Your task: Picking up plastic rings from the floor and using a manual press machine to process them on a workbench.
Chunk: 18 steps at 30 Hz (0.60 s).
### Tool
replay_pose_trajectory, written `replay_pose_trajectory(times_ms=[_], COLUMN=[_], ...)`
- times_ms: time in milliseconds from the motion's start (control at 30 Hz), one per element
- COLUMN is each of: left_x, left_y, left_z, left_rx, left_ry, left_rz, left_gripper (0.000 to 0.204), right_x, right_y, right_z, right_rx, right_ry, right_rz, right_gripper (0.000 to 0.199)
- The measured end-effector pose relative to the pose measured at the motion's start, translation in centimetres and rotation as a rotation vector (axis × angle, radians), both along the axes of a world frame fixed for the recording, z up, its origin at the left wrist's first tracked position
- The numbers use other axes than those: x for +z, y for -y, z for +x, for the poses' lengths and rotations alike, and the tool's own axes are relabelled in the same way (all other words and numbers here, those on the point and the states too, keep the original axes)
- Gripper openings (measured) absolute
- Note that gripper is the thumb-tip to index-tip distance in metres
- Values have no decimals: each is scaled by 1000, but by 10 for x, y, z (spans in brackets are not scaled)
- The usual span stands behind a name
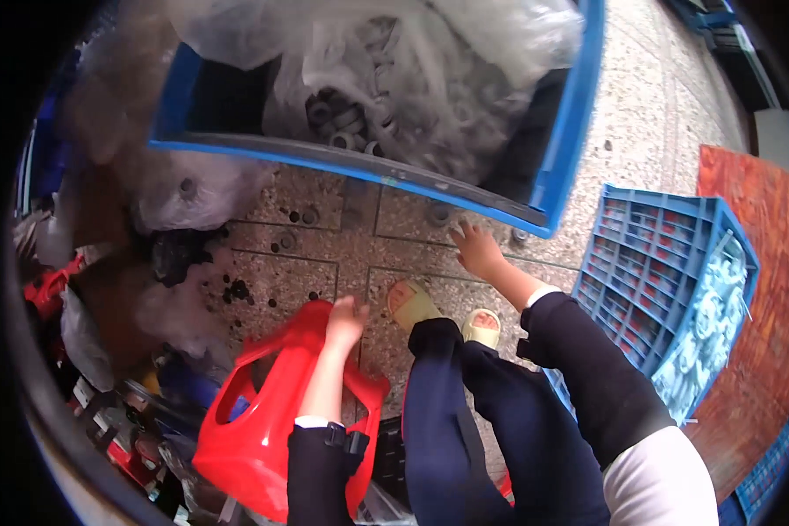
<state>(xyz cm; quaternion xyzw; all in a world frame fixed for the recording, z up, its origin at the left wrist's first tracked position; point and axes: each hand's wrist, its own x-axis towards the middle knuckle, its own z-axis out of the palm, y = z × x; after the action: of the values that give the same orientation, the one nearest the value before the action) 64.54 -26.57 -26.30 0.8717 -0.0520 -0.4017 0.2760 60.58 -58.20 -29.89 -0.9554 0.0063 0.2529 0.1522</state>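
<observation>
My left hand [346, 323] is at the upper edge of a red plastic stool [254, 438], its fingers curled over that edge. The stool lies tipped beside my left leg, and its near-hand edge is slightly smeared. My right hand [479, 252] is held out over the floor with its fingers apart and nothing in it. Just beyond it runs the near rim of a big blue crate [351, 171]. Inside the crate, clear plastic bags [447, 96] hold many small grey ring-shaped parts [346, 140].
Small dark round pieces [237, 289] and a few grey rings [438, 213] lie on the speckled floor [316, 193]. At right stands a blue lattice crate [649, 272] beside a reddish-brown board [736, 377]. Filled plastic bags [184, 188] and clutter line the left.
</observation>
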Motion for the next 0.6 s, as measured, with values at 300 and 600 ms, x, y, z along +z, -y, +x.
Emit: replay_pose_trajectory(times_ms=[300,600], left_x=[-108,-172], left_y=[44,34], left_z=[76,103], left_rx=[-63,-167], left_ry=[430,431], left_rz=[102,318], left_gripper=[62,64], right_x=[-93,-69], right_y=[-25,20], right_z=[48,-54], right_rx=[-17,-505], right_ry=[-113,-41], right_rz=[41,306], right_gripper=[60,51])
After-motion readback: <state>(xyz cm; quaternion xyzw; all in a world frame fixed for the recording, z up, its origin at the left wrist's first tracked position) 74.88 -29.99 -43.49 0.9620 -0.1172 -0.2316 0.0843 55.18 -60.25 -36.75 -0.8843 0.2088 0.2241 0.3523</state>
